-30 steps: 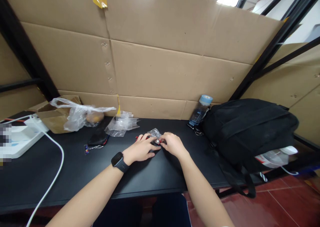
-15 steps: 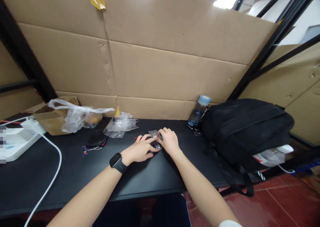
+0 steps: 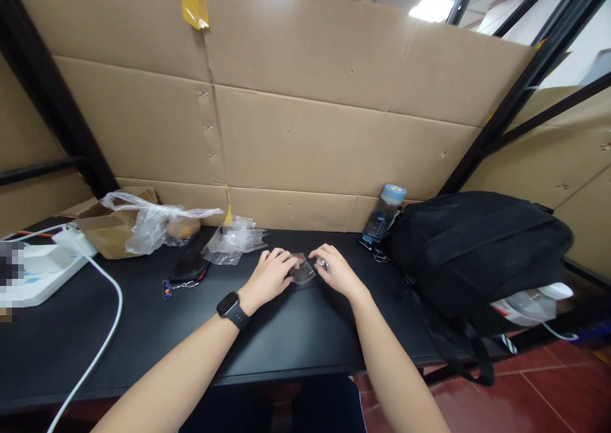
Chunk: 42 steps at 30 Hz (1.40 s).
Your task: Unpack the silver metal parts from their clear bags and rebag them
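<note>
Easy to Drop, Easy to Drag

My right hand [image 3: 337,272], just right of the lower middle of the frame, has its fingers curled well in, with a small shiny piece [image 3: 323,264] held between them and the thumb. My fingers hide part of it, so I cannot tell its full shape. My left hand [image 3: 272,276], left of it, is palm down with the fingers loosely bent, the tips touching a small clear bag [image 3: 302,275]. Whether I pinch the bag or only press on it, I cannot tell. The bag lies at the lower centre of the frame, between my hands, and a red bit [image 3: 298,257] shows at its upper edge; I cannot make out whether that sits inside.

The shiny piece looks smooth, so a loose grip could let it slip, and on this flat black table [image 3: 286,344] it might slide or roll away. The bag looks thin and light: a pull from my left fingertips could drag or crumple it, and the red bit might shift along with it. My own fingers also block the view, so I could misjudge where either thing lies.
</note>
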Available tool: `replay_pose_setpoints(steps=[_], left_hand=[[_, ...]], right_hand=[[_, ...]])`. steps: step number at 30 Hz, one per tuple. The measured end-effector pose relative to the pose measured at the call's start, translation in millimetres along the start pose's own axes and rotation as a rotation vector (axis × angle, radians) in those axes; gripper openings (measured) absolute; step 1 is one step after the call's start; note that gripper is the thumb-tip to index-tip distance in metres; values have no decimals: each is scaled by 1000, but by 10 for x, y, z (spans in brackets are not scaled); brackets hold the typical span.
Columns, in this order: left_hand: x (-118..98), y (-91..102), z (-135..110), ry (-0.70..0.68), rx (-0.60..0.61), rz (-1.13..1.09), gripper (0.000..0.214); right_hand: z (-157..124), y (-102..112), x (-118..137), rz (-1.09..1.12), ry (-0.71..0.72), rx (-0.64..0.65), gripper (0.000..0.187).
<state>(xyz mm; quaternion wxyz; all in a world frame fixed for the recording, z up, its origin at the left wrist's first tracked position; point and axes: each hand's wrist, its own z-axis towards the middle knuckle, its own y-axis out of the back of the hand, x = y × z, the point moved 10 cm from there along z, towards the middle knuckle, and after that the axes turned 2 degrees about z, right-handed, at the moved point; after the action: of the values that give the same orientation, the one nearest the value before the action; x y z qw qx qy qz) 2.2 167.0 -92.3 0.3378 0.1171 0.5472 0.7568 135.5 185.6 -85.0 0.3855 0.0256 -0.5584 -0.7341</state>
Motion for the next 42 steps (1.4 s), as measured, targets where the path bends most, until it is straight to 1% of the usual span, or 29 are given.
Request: replay_pose_setpoints(steps=[2,3,4,6,8,10,12,16,20,21,23,25,27,29,31,33,36,38,40,42], left_hand=[[4,5,14,24,-26,3,8],[22,10,19,44,-40,-10,7],[51,17,22,70,-55,-29,8],[130,30,25,128,-82,-81,10],[209,36,26,181,-102,-134,11],[278,40,28,226,-120,-178,11],[330,30,30,262,-124,-217,11],[369,-18,34,311,-95,-302,10],[375,-12,11,368,-111,-360,34],[367,-10,7,373,-112,-359,37],[332,-15,8,357,-100,-331,35],[288,-36,13,325,-74,-286,27],[244,-65,12,292,-49,-236,22],[175,-92,6,241,-27,-178,23],[75,-122,-4,170,-1,-114,24],[-21,-142,-16,106,22,-53,25],[-94,-128,-29,58,24,12,29],[-112,-111,-30,34,22,34,30],[-126,-103,-31,4,24,45,28],[-130,-111,-32,-16,25,47,31]], right_hand=[[-5,-36,-76,-48,-34,3,37],[4,-74,-103,-66,-46,10,38],[18,-113,-120,-73,-54,17,34],[46,-152,-137,-56,-65,6,18],[61,-125,-136,-1,-68,-30,4],[55,-65,-150,78,-80,-67,6],[34,-24,-207,158,-122,-76,9],[-14,-54,-390,321,-260,-61,11],[-30,-115,-458,514,-301,-73,11],[-32,-120,-462,547,-303,-75,15],[-40,-126,-467,571,-305,-63,26],[-48,-135,-461,542,-297,-24,29],[-61,-172,-442,486,-285,47,28],[-82,-227,-415,404,-278,126,32],[-104,-260,-373,286,-267,174,36],[-120,-266,-319,146,-252,188,39],[-142,-255,-257,-33,-261,191,39],[-155,-264,-228,-99,-274,214,39],[-163,-296,-182,-127,-261,259,40],[-162,-316,-140,-143,-241,282,39]])
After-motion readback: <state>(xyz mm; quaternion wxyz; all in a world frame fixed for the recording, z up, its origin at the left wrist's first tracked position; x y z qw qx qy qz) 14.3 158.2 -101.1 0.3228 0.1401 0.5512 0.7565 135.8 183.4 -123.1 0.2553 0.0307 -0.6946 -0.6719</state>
